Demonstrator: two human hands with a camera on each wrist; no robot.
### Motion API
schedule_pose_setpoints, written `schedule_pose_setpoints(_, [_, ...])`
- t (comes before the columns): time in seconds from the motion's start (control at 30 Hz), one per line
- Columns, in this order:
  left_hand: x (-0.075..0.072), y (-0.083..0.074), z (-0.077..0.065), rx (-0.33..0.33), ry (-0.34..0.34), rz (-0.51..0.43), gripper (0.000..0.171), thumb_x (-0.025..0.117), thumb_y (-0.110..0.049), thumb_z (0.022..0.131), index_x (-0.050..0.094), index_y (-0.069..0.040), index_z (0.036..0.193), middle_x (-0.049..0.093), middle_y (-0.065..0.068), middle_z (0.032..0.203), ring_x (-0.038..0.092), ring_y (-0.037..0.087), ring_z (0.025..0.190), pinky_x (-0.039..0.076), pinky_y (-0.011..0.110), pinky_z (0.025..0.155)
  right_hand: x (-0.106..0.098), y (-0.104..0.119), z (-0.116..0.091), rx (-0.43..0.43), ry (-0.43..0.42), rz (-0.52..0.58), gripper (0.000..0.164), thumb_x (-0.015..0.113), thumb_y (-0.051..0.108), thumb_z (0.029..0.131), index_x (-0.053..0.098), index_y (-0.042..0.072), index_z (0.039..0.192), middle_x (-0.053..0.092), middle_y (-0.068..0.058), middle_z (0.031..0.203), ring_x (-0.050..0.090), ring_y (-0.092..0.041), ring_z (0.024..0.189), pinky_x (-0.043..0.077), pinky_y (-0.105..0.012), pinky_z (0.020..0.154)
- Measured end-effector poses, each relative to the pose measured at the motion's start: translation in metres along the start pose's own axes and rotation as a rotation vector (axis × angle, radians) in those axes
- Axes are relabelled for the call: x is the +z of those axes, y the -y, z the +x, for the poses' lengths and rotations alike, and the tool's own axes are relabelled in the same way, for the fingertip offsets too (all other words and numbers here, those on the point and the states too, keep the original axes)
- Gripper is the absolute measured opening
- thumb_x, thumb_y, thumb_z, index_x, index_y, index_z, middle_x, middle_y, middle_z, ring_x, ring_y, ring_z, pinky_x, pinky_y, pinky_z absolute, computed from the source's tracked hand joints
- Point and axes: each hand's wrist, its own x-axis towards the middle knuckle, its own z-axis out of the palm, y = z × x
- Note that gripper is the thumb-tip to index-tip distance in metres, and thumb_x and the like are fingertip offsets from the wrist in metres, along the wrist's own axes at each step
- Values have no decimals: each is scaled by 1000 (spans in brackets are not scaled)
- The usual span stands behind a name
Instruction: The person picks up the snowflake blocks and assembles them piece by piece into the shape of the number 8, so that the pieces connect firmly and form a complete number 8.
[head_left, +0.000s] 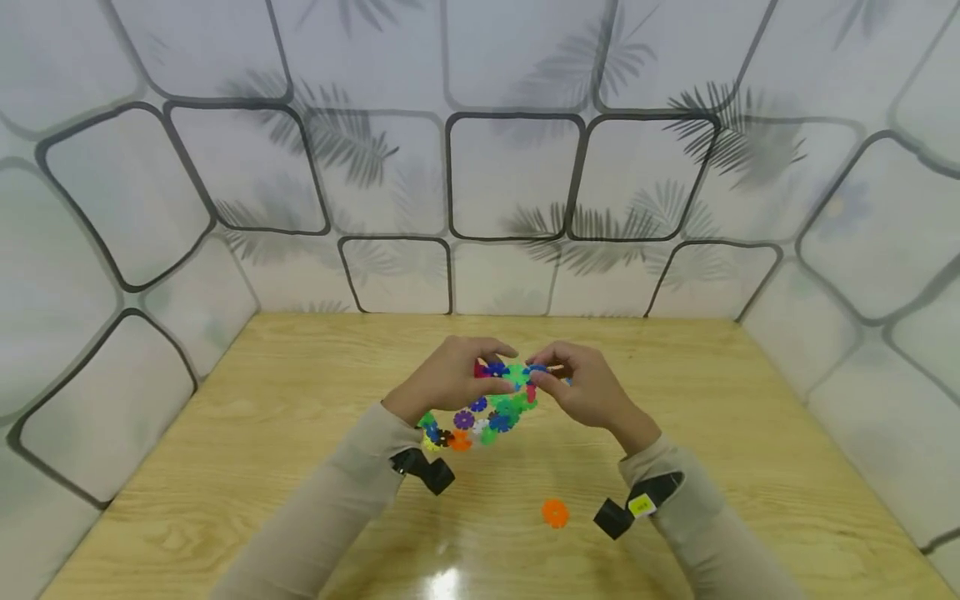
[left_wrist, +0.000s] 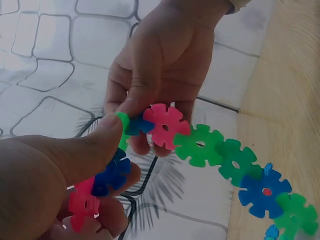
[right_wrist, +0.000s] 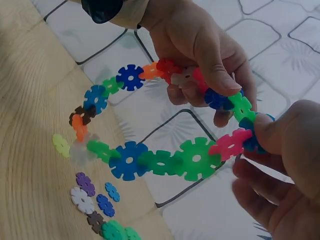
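- The left hand pinches a dark blue disc and the green disc linked to it between thumb and fingers.
- The right hand, facing it, pinches a blue disc just beside that green one.
- Between the hands hangs a ring-like chain of notched discs, in pink, green, blue, clear, orange, brown and red; whether its near side touches the bench cannot be told.
- Below the chain, loose discs lie close together, among them a purple disc, a white disc and a brown disc.
- Nearer and to the right, an orange disc lies alone on the wooden bench.
- Beige sleeves cover both arms.
- A pale wall with dark outlines and leaf prints stands beyond the far edge.
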Motion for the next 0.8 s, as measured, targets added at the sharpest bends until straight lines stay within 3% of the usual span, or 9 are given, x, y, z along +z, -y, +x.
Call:
schedule_pose_setpoints(0.13, [-5, -2, 3, -32, -7, 21, 48, 75, -27, 87, 59, -11, 130, 68, 9, 111, 65, 17, 80, 53, 29, 74, 1, -4, 2, 108, 14, 60, 4, 62, 2, 94, 64, -2, 94, 66, -6, 83, 61, -15, 68, 51, -26, 59])
schedule_pose_setpoints(0.27, [-10, -2, 5, 13, -90, 36, 53, 73, -29, 89, 55, -11, 135, 64, 9, 121, 63, 24, 103, 52, 35, 85, 3, -7, 3, 212, -85, 127, 6, 61, 2, 95, 62, -3, 92, 66, -9, 80, 63, -17, 69, 52, -27, 60])
schedule_pose_setpoints(0.33, [-14, -1, 5, 65, -220, 19, 52, 72, -27, 90, 55, -8, 135, 62, 10, 124, 62, 25, 106, 52, 36, 86, 3, -8, 4, 272, -168, 174, 7, 61, 1, 95, 61, -5, 91, 65, -10, 79, 63, -17, 69, 53, -27, 62])
schedule_pose_setpoints(0.4, [-18, -1, 2, 116, -419, -35, 47, 72, -22, 90, 58, -5, 131, 64, 11, 119, 62, 25, 101, 53, 36, 82, 2, -6, 5, 354, -274, 274, 8, 59, 0, 95, 58, -6, 92, 64, -9, 81, 63, -15, 70, 56, -28, 67])
schedule_pose_setpoints(0.5, [-22, 1, -5, 198, -742, -137, 28, 71, -10, 89, 62, 2, 113, 66, 14, 96, 61, 24, 82, 52, 33, 70, 3, -5, 10, 477, -474, 536, 7, 54, -1, 97, 53, -6, 92, 63, -6, 84, 65, -12, 75, 56, -29, 77])
schedule_pose_setpoints(0.57, [-21, 3, -10, 220, -881, -189, 17, 69, -5, 89, 61, 4, 101, 62, 13, 81, 57, 23, 70, 49, 30, 62, 5, -2, 13, 525, -610, 736, 8, 52, -2, 98, 50, -3, 91, 62, -4, 85, 66, -11, 77, 55, -28, 81])
schedule_pose_setpoints(0.6, [-20, 4, -12, 211, -914, -206, 15, 68, -5, 89, 59, 4, 97, 60, 13, 77, 55, 23, 67, 47, 28, 61, 6, -1, 16, 540, -670, 839, 9, 51, -1, 99, 49, -1, 90, 61, -4, 87, 66, -12, 78, 54, -28, 82])
schedule_pose_setpoints(0.7, [-14, 8, -15, 89, -871, -247, 16, 67, -13, 91, 59, 1, 94, 58, 10, 75, 53, 20, 66, 45, 26, 60, 10, 8, 22, 555, -780, 1100, 12, 51, 1, 99, 48, 2, 87, 59, -6, 92, 64, -14, 79, 54, -26, 82])
schedule_pose_setpoints(0.8, [-6, 13, -14, -86, -683, -303, 28, 65, -25, 94, 61, -2, 109, 64, 9, 92, 59, 22, 81, 49, 31, 68, 19, 21, 28, 539, -812, 1320, 13, 50, 3, 98, 48, 2, 85, 57, -9, 99, 65, -17, 83, 53, -25, 83])
